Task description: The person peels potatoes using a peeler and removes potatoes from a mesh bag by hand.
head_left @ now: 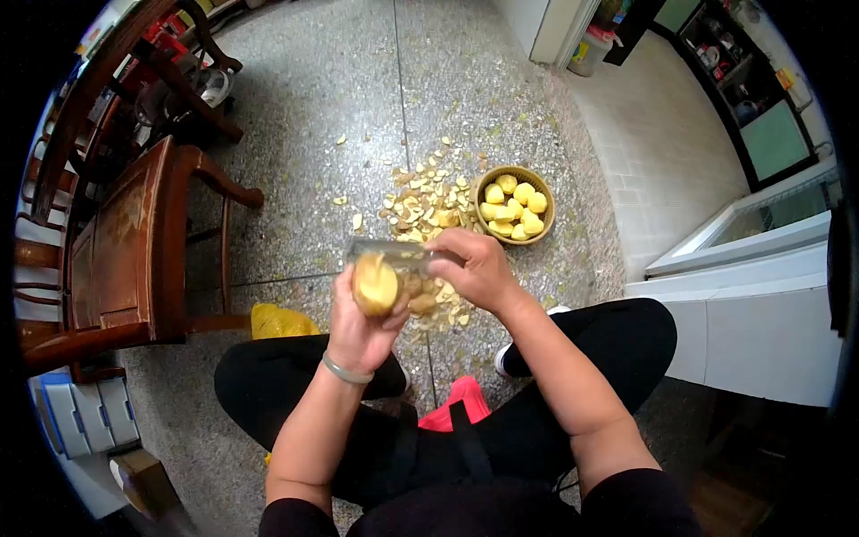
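Observation:
My left hand (353, 331), with a pale bangle at its wrist, is closed around a partly peeled potato (376, 288) whose yellow flesh faces up. My right hand (479, 270) grips a broad-bladed knife (390, 249), blurred by motion. The blade lies across the far edge of the potato; whether it is cutting in, I cannot tell. Just beyond my right hand, a round basket (552, 213) on the floor holds several peeled yellow potatoes (505, 214). Potato peelings (420, 199) are strewn over the floor beyond and below my hands.
A dark wooden chair (125, 242) stands on the left, with a yellow bag (282, 322) beside its leg. My knees spread to both sides, and a pink item (461, 403) shows between my legs. A white door panel (743, 336) is on the right.

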Action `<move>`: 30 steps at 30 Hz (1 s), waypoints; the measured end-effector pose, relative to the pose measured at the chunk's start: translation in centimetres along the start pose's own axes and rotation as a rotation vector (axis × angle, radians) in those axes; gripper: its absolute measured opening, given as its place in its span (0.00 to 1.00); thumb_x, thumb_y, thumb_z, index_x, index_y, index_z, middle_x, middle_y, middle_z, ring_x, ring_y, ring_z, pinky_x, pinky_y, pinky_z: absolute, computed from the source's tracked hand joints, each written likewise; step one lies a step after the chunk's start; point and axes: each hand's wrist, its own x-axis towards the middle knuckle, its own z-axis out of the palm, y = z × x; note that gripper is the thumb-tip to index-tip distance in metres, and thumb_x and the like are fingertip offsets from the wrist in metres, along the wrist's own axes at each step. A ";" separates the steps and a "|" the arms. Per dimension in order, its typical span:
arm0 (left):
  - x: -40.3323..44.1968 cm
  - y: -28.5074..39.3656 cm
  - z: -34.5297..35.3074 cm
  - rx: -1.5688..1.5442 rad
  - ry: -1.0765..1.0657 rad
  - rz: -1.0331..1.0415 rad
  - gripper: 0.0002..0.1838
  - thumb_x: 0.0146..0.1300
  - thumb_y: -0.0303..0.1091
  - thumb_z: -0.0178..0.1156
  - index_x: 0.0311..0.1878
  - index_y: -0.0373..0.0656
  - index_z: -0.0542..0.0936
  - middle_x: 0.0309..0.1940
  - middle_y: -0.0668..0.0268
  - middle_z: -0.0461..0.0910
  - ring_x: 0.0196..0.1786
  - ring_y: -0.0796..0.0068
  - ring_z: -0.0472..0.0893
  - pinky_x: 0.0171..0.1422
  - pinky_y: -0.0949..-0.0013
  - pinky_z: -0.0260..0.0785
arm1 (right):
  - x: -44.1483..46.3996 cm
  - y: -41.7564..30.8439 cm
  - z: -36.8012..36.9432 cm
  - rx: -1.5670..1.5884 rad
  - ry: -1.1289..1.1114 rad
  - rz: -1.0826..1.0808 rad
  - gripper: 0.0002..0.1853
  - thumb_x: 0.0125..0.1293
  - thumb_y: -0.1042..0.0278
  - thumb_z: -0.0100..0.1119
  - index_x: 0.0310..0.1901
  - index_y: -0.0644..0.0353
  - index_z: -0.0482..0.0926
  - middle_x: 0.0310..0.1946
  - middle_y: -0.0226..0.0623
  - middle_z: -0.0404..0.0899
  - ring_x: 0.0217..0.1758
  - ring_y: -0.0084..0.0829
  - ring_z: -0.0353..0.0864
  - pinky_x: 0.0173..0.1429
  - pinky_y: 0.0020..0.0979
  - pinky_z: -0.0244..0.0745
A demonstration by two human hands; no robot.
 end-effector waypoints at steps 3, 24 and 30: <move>-0.6 0.4 -0.1 0.052 -0.109 0.043 0.24 0.71 0.54 0.32 0.48 0.46 0.71 0.27 0.66 0.69 0.22 0.77 0.63 0.21 0.78 0.54 | -0.5 2.5 -0.4 -0.089 -0.102 0.332 0.11 0.53 0.64 0.63 0.38 0.58 0.81 0.30 0.37 0.80 0.31 0.32 0.80 0.36 0.30 0.74; 2.1 -0.5 -2.5 0.078 -0.265 0.200 0.18 0.73 0.46 0.42 0.54 0.44 0.68 0.49 0.62 0.74 0.54 0.63 0.74 0.63 0.56 0.66 | -0.4 -0.8 -0.1 0.127 -0.013 0.203 0.18 0.57 0.60 0.64 0.46 0.58 0.77 0.28 0.32 0.78 0.30 0.20 0.74 0.36 0.26 0.71; 1.9 -0.1 -1.3 0.046 -0.281 0.148 0.29 0.71 0.59 0.32 0.58 0.46 0.67 0.49 0.57 0.74 0.49 0.64 0.75 0.49 0.64 0.71 | -0.5 0.1 -0.7 -0.044 0.097 0.173 0.13 0.59 0.62 0.61 0.43 0.60 0.78 0.33 0.41 0.81 0.37 0.33 0.81 0.42 0.31 0.75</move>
